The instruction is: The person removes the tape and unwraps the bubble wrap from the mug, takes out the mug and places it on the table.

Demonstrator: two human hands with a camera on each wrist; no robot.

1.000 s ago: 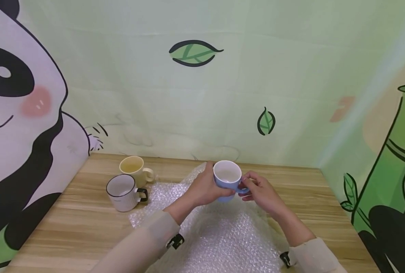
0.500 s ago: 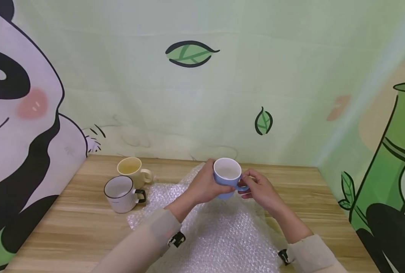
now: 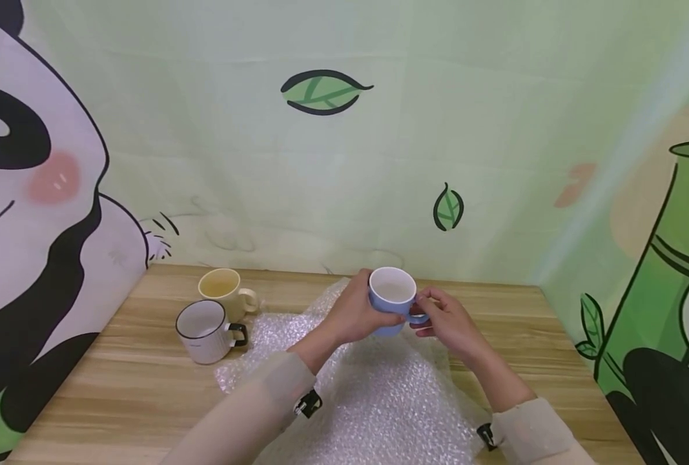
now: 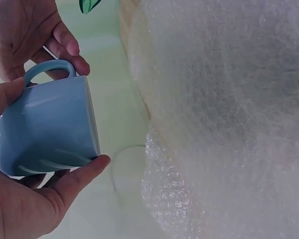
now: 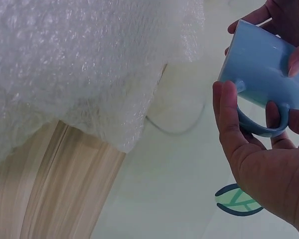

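Observation:
A light blue mug (image 3: 390, 305) with a white inside is held up over the sheet of bubble wrap (image 3: 373, 394). Wrapped around the mug's body is my left hand (image 3: 352, 314), its thumb across the near side. At the mug's handle is my right hand (image 3: 453, 324), its fingers curled about the loop. The right wrist view shows the blue handle (image 5: 261, 130) with a fingertip inside its loop. Seen from the left wrist, the mug (image 4: 50, 127) lies between the left thumb and fingers; part of its far side is hidden.
On the left of the wooden table (image 3: 117, 387) stand a white mug with a black rim (image 3: 205, 339) and, behind it, a yellow mug (image 3: 228, 300). A printed cloth backdrop (image 3: 234, 161) rises along the table's back edge.
The blue mug and both hands have shifted slightly to the right and a little up in the head view. Both hands keep their places on the mug.

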